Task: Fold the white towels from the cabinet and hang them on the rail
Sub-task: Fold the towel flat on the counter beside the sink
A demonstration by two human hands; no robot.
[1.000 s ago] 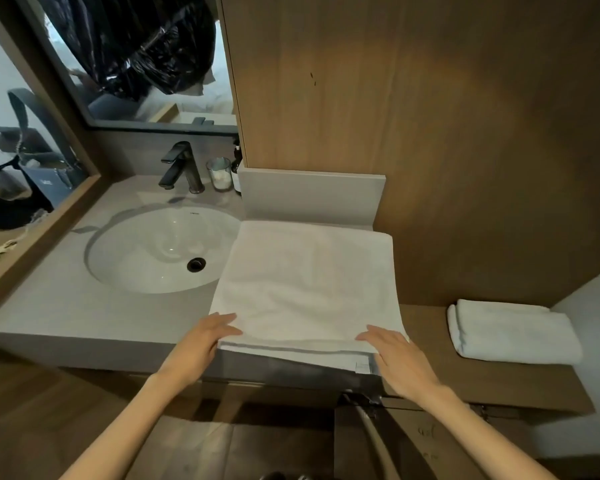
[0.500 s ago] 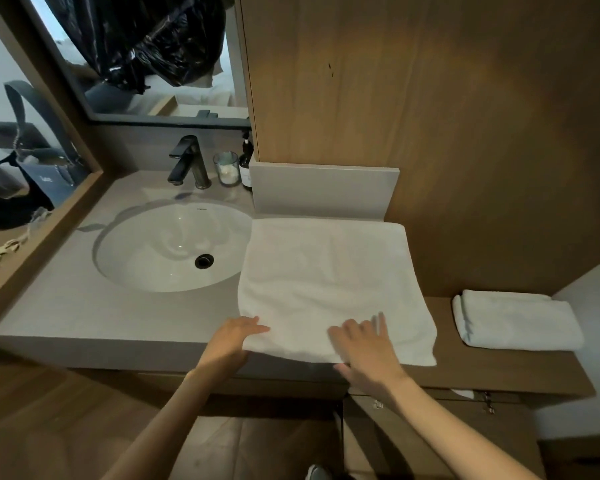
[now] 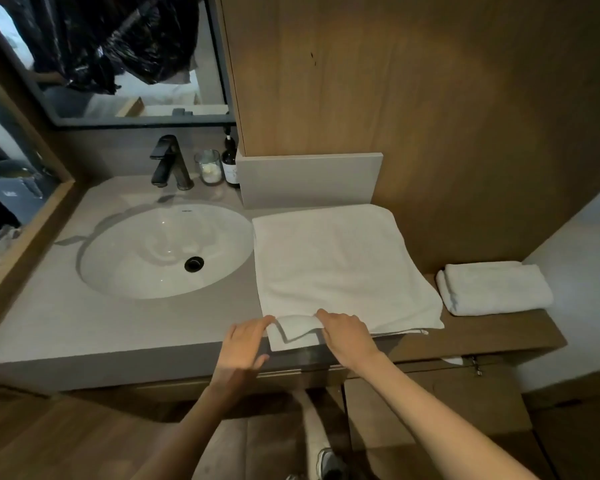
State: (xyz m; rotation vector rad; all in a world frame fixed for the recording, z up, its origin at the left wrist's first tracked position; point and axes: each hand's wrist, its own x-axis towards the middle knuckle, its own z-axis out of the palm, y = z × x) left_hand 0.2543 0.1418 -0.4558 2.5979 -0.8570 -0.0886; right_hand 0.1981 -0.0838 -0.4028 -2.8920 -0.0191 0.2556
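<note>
White towel (image 3: 340, 265) lies flat, part-folded, on the desk (image 3: 84, 320), directly ahead of both hands, its near-left corner hanging just over the front edge. Left hand (image 3: 245, 344) and right hand (image 3: 349, 332) now pinch that same corner, fingers closed on the cloth layers; half a second ago both were pressed flat on the near hem, further apart. Reads as smoothing done and the corner layers being lined up or picked for the next fold; hanging not yet started and no rail in view.

A second folded white towel (image 3: 496, 289) sits well to the right of the right hand on the lower wooden shelf (image 3: 499, 332), apart from the working towel. Sink basin (image 3: 163, 251) is just left of the towel, beyond the left hand; faucet (image 3: 170, 162), glass jar (image 3: 210, 166) and dark bottle (image 3: 230, 164) stand farther back against the wall. Grey backsplash block (image 3: 309, 178) touches the towel's far edge. Nothing blocks the fold; the wet-looking basin edge beside the towel is the only risk.
</note>
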